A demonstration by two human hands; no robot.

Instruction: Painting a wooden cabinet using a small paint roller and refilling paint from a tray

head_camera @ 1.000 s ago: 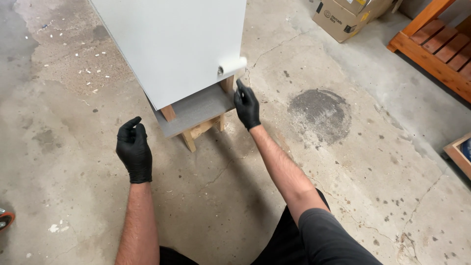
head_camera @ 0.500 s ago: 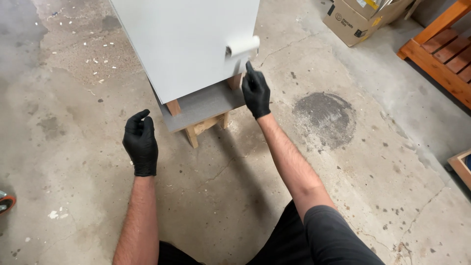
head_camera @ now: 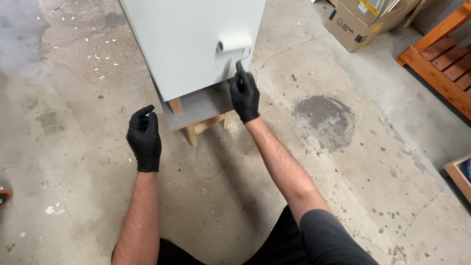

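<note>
The right hand [head_camera: 244,93] grips the handle of a small paint roller [head_camera: 235,43], its white sleeve lying on the pale panel [head_camera: 191,39] near the panel's right edge; the coat is being rolled on, it seems. The left hand [head_camera: 144,138] hangs loosely curled and empty, left of the wooden stand [head_camera: 206,125] carrying the panel. The next stroke calls for even pressure along that edge.

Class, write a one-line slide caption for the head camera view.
Gloved right hand runs a paint roller over a pale panel on a wooden stand; left hand empty.

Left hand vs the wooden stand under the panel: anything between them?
Head view: nothing; only bare concrete floor separates the left hand from the wooden stand.
</note>
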